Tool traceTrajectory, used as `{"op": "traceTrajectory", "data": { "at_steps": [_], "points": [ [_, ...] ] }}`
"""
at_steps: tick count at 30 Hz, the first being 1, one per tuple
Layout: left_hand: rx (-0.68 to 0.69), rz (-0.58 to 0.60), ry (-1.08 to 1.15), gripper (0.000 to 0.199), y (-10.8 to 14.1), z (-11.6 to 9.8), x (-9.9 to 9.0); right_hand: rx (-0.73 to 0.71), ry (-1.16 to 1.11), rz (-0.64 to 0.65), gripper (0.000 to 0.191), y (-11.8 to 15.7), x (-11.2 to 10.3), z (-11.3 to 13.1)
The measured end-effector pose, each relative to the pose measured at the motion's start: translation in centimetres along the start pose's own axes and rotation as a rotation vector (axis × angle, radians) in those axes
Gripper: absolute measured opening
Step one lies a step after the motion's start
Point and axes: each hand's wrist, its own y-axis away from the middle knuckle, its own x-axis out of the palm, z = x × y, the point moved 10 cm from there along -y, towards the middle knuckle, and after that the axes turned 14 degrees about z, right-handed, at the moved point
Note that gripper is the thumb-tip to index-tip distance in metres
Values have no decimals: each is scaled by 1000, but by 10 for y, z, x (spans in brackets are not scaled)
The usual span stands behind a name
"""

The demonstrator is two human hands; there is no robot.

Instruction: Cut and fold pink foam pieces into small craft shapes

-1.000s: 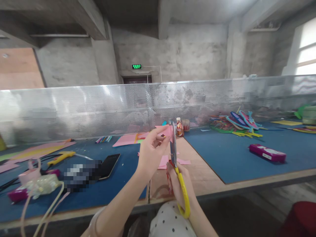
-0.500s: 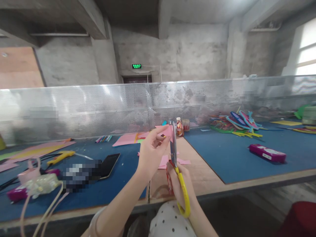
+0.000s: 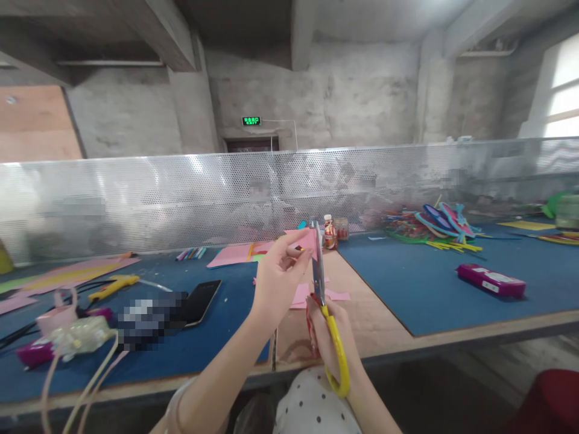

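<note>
My left hand [image 3: 281, 270] pinches a small piece of pink paper [image 3: 309, 242] above the table. Yellow-handled scissors [image 3: 333, 349] are in my right hand [image 3: 332, 331], with the fingers wrapped round the handles. Their blades point up and away from me, along the right edge of the paper. How far the blades are parted is hard to make out. Under my hands, several pink paper scraps [image 3: 338, 296] lie on the bare wooden strip [image 3: 362, 319] of the table.
To the left are a black phone [image 3: 202, 302], a yellow glue gun [image 3: 114, 288], markers [image 3: 190, 254] and pink sheets [image 3: 230, 255]. A small bottle [image 3: 330, 234] stands behind my hands. On the right lie a purple box [image 3: 491, 281] and a heap of pipe cleaners [image 3: 407, 226]. A perforated metal screen [image 3: 203, 199] borders the back.
Both hands keep nearly the same pose, with the paper and the scissors still in them. The whole view has shifted very slightly.
</note>
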Motion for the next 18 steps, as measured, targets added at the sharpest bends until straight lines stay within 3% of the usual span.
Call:
{"op": "traceTrajectory", "data": {
  "at_steps": [18],
  "points": [
    [16, 4, -28, 33, -1, -1, 0, 55, -90, -23, 44, 5, 1, -4]
  ]
}}
